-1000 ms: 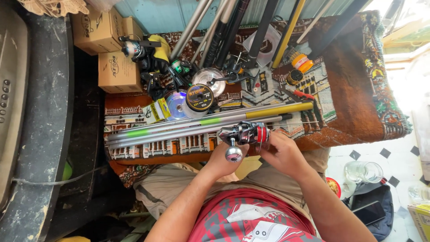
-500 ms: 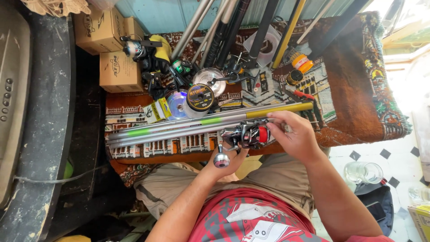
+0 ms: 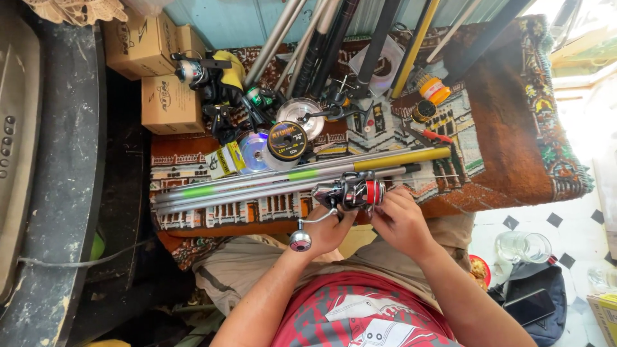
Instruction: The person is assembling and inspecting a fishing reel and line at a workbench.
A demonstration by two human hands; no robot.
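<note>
**Both hands on spinning reel at near table edge**

Fishing reel (image 3: pixel 350 193) sits at the patterned cloth's (image 3: pixel 501 154) near edge, just beside the rod bundle (image 3: pixel 289 180); far side crowded with line spools (image 3: pixel 287 140) and reels. Left hand (image 3: pixel 329 228) cups the reel from below, fingers curled. Right hand (image 3: pixel 402 218) fingertips pinch the red spool end.

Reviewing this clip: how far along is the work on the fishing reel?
Done: nothing visibly finished. In hand: the left hand supports the spinning reel from below, its crank handle hanging free; the right hand fingers the red spool. Left: the rods lie on the patterned cloth, no reel visibly mounted.
</note>
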